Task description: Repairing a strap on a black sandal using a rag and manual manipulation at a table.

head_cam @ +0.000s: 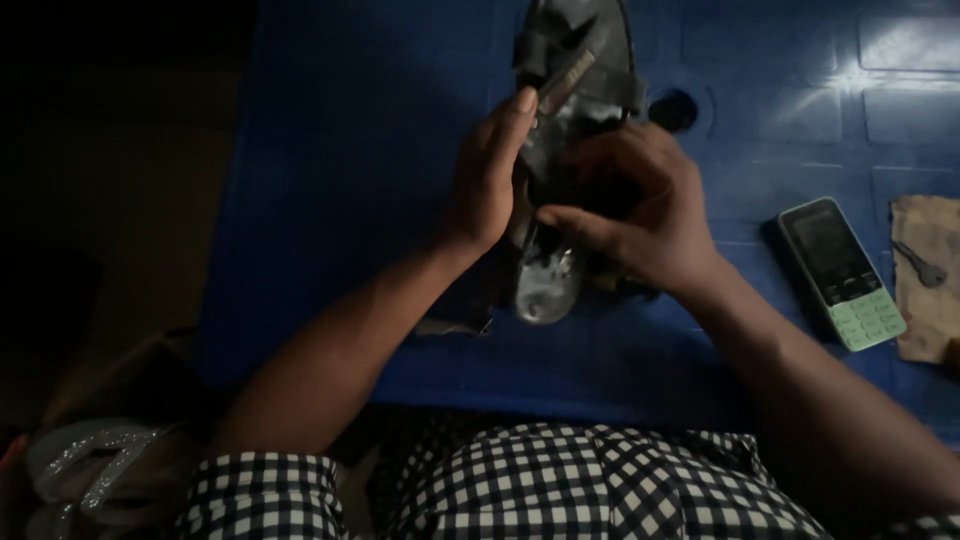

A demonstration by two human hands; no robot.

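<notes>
A worn dark sandal (585,60) with straps lies lengthwise on a blue plastic table (360,150), heel toward me. My left hand (490,175) presses flat against the sandal's left side, fingers together and pointing up along a strap. My right hand (640,210) grips the sandal's middle from the right, thumb across the sole near the heel (548,285). The fingers of my right hand curl over the straps and hide what lies beneath them.
A small mint-green keypad phone (840,272) lies on the table to the right. Beside it a key (922,265) rests on a brown scrap (925,320). A round hole (673,108) is in the tabletop. Glittery straps (95,465) show at lower left in the dark.
</notes>
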